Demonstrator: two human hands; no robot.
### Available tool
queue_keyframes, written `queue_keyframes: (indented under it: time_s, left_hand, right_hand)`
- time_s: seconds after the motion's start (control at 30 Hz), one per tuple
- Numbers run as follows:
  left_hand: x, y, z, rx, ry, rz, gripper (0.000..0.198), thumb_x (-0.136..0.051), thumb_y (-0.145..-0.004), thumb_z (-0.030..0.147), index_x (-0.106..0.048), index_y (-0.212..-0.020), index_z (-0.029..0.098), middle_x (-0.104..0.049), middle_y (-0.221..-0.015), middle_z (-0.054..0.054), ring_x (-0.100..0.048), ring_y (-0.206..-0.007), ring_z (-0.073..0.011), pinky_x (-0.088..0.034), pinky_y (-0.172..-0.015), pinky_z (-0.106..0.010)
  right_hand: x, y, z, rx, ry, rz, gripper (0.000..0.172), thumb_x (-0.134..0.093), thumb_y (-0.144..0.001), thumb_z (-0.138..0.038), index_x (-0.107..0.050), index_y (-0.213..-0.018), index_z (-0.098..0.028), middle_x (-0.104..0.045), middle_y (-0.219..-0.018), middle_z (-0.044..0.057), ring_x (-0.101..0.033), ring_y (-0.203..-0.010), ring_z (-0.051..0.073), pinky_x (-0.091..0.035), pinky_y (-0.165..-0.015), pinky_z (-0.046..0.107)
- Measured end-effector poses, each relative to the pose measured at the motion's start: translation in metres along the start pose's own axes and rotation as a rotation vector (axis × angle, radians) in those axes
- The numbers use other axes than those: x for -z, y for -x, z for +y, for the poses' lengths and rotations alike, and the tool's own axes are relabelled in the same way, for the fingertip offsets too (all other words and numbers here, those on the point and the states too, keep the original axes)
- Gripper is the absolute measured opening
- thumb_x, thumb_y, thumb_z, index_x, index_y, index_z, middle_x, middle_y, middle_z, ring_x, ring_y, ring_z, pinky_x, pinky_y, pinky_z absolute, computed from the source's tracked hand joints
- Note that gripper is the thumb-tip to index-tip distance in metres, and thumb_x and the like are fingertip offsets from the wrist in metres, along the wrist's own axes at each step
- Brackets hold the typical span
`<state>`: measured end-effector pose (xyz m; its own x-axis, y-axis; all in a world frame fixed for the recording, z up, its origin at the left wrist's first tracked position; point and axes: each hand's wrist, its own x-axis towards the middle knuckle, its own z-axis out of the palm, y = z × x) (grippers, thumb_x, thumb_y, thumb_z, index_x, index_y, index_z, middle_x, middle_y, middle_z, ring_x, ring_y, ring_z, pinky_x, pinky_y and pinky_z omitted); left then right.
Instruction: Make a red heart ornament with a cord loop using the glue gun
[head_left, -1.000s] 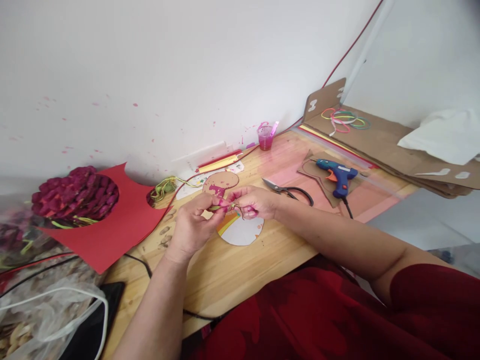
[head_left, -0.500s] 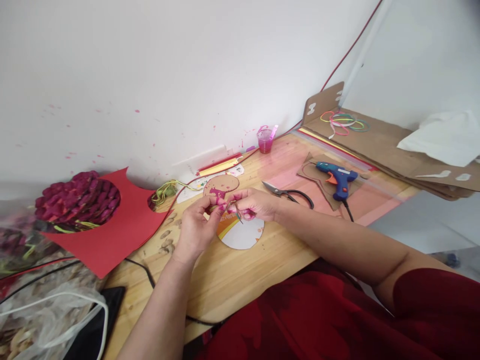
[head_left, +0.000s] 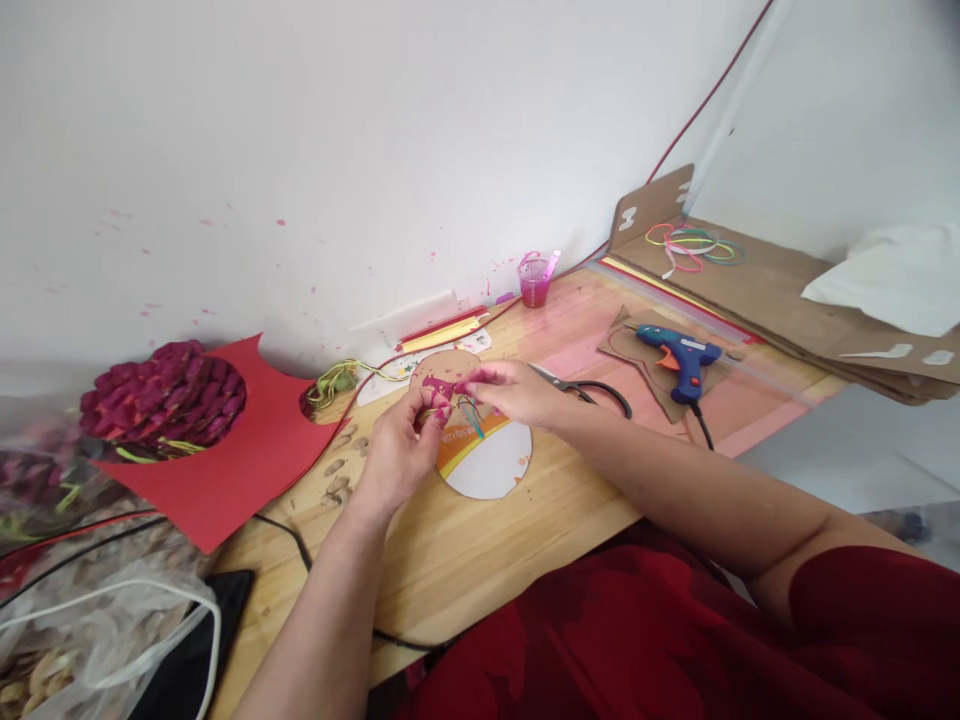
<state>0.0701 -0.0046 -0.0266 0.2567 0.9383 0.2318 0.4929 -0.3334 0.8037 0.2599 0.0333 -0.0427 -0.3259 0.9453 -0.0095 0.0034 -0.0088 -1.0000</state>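
Observation:
Thin strings, some teal and some brownish, run between my two hands. My left hand is closed in a pinch on one end of them, its fingertips stained magenta. On the other side my right hand pinches the strings too, thumb and fingers together. Below them lies a round cardboard disc with a white and orange printed face. A second brown disc, splashed with magenta, is partly hidden behind my hands. Black-handled scissors lie just right of my right hand.
A blue glue gun rests on cardboard at right, beside a magenta-stained cup. Red paper and a magenta clustered piece lie at left. Peanut shells, a black cable and a plastic bag are nearby.
My right hand has shifted slightly up and away from my left, and more of the teal string shows between them. The left hand has barely moved.

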Motion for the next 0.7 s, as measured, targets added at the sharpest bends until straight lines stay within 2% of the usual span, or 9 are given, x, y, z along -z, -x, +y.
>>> queue_keyframes:
  time_s: [0.07, 0.13, 0.2, 0.3, 0.4, 0.47, 0.53, 0.7]
  left_hand:
    - [0.001, 0.0, -0.001, -0.001, -0.051, 0.007, 0.014, -0.054, -0.091, 0.032, -0.059, -0.088, 0.02, -0.063, -0.079, -0.001, -0.056, -0.072, -0.0156, -0.043, -0.067, -0.027]
    - [0.001, 0.001, 0.0, -0.017, -0.139, 0.013, 0.013, -0.054, -0.091, 0.032, -0.06, -0.088, 0.02, -0.064, -0.078, -0.001, -0.055, -0.07, -0.0159, -0.042, -0.067, -0.028]
    - [0.001, 0.002, 0.002, -0.033, -0.22, 0.016, 0.013, -0.055, -0.091, 0.03, -0.061, -0.088, 0.02, -0.064, -0.078, -0.001, -0.055, -0.069, -0.0159, -0.041, -0.066, -0.028]
    - [0.0, 0.003, 0.005, -0.036, -0.266, -0.002, 0.012, -0.055, -0.09, 0.028, -0.063, -0.092, 0.02, -0.067, -0.08, -0.002, -0.057, -0.069, -0.0162, -0.041, -0.065, -0.028]
    - [0.0, 0.003, 0.005, -0.017, -0.257, -0.02, 0.013, -0.055, -0.089, 0.028, -0.064, -0.093, 0.02, -0.068, -0.081, -0.001, -0.057, -0.069, -0.0165, -0.04, -0.064, -0.028]
    - [-0.001, 0.003, 0.002, 0.016, -0.196, -0.04, 0.014, -0.055, -0.088, 0.029, -0.064, -0.094, 0.02, -0.068, -0.082, -0.002, -0.058, -0.071, -0.0167, -0.042, -0.066, -0.028]
    - [-0.002, 0.002, -0.001, 0.064, -0.083, -0.07, 0.016, -0.056, -0.088, 0.032, -0.064, -0.093, 0.019, -0.068, -0.082, -0.003, -0.059, -0.073, -0.0169, -0.044, -0.068, -0.029]
    - [-0.002, -0.002, -0.004, 0.161, 0.191, -0.129, 0.021, -0.062, -0.083, 0.039, -0.063, -0.087, 0.018, -0.066, -0.082, -0.002, -0.058, -0.074, -0.0156, -0.045, -0.071, -0.028]
  right_hand:
    - [0.003, 0.0, -0.001, 0.107, 0.023, 0.014, 0.014, -0.065, -0.088, -0.027, -0.073, -0.095, -0.017, -0.075, -0.099, 0.005, -0.066, -0.091, 0.014, -0.051, -0.085, 0.028]
    - [0.005, 0.002, -0.002, 0.131, 0.063, -0.026, 0.025, -0.068, -0.087, -0.038, -0.074, -0.099, -0.017, -0.075, -0.102, 0.006, -0.067, -0.098, 0.017, -0.05, -0.09, 0.031]
    - [0.004, 0.005, -0.003, 0.116, 0.129, -0.071, 0.031, -0.073, -0.082, -0.043, -0.076, -0.1, -0.018, -0.076, -0.1, 0.006, -0.067, -0.097, 0.019, -0.051, -0.088, 0.031]
    - [0.001, 0.009, -0.004, 0.127, 0.253, -0.085, 0.025, -0.075, -0.081, -0.037, -0.079, -0.098, -0.019, -0.077, -0.093, 0.003, -0.067, -0.088, 0.018, -0.05, -0.08, 0.029]
    - [0.0, 0.012, -0.007, 0.135, 0.38, -0.043, 0.021, -0.073, -0.081, -0.035, -0.081, -0.094, -0.019, -0.075, -0.079, 0.002, -0.063, -0.073, 0.014, -0.046, -0.067, 0.025]
    - [0.0, 0.013, -0.01, 0.134, 0.451, -0.029, 0.022, -0.073, -0.081, -0.036, -0.081, -0.092, -0.018, -0.072, -0.072, 0.001, -0.058, -0.064, 0.012, -0.04, -0.06, 0.024]
    - [0.001, 0.014, -0.013, 0.162, 0.505, -0.03, 0.02, -0.072, -0.083, -0.034, -0.081, -0.092, -0.018, -0.07, -0.07, 0.0, -0.055, -0.062, 0.011, -0.037, -0.059, 0.024]
    - [0.001, 0.015, -0.012, 0.319, 0.599, -0.024, 0.016, -0.067, -0.087, -0.024, -0.08, -0.096, -0.02, -0.075, -0.083, 0.002, -0.06, -0.072, 0.013, -0.039, -0.067, 0.025]
